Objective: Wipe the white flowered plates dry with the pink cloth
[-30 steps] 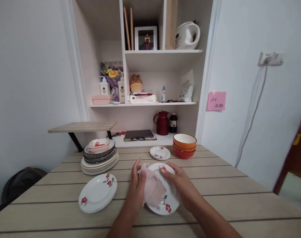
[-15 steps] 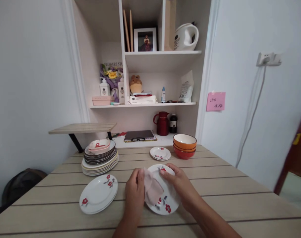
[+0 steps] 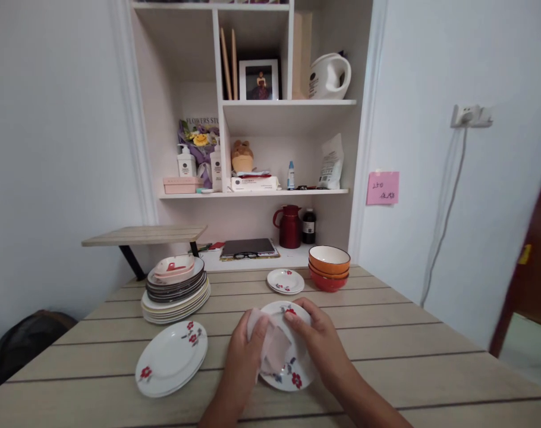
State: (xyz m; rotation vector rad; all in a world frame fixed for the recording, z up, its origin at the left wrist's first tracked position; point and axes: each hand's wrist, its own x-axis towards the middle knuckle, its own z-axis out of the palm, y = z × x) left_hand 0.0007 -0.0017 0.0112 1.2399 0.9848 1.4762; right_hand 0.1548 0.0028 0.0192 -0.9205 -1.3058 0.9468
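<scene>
A white plate with red flowers [image 3: 293, 356] is tilted up a little above the table, gripped at its upper right rim by my right hand [image 3: 320, 339]. The thumb lies on the plate's face and the fingers go behind the rim. My left hand [image 3: 247, 351] pinches a pale pink cloth [image 3: 274, 348] against the plate's left side, and the cloth covers part of its face. To the left lie matching flowered plates [image 3: 172, 359], one on another. Beyond my hands sit smaller flowered plates [image 3: 285, 280].
A tall stack of plates [image 3: 176, 306] with small dishes on top stands at the back left, by a raised wooden shelf [image 3: 145, 234]. Orange and red bowls [image 3: 328, 270] are stacked at the back right. Behind stand a red jug [image 3: 290, 227], a dark bottle [image 3: 309, 227] and a laptop [image 3: 248, 246].
My left hand has shifted slightly up over the cloth, its thumb now lying across it. The right hand keeps its grip on the plate. The whole view has tilted a little.
</scene>
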